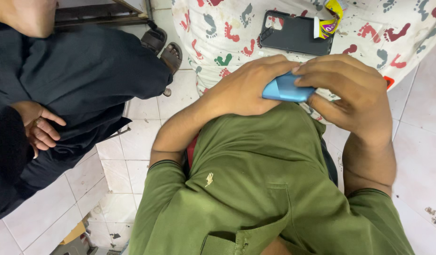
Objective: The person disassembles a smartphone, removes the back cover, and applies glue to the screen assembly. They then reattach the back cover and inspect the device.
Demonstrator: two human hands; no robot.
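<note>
1. Against the front of the olive-green shirt [255,179], both hands are gripping a light blue phone [285,89], which is lying flat between them, just off the near edge of the cloth
2. Left hand [248,87] is wrapping over the phone's left end, fingers curled down and clamped on it; right hand [352,92] is pinching the right end, thumb and fingertips closed on the casing
3. Judging by the grip, the step in hand is working at the phone's body, perhaps its back cover or edge; which face is turned up I cannot tell
4. Whatever move is coming is calling for a steady left hold while the right fingertips are finding purchase along the edge
5. Beyond the hands, a black phone [296,33] is lying on a white cloth with coloured footprints [227,28], a yellow wrapper [332,19] touching its corner
6. Beside, at the left, another person in dark clothes [81,80] is sitting, one hand [38,127] resting in the lap, sandalled feet [163,47] on the tiled floor [133,151]
</note>
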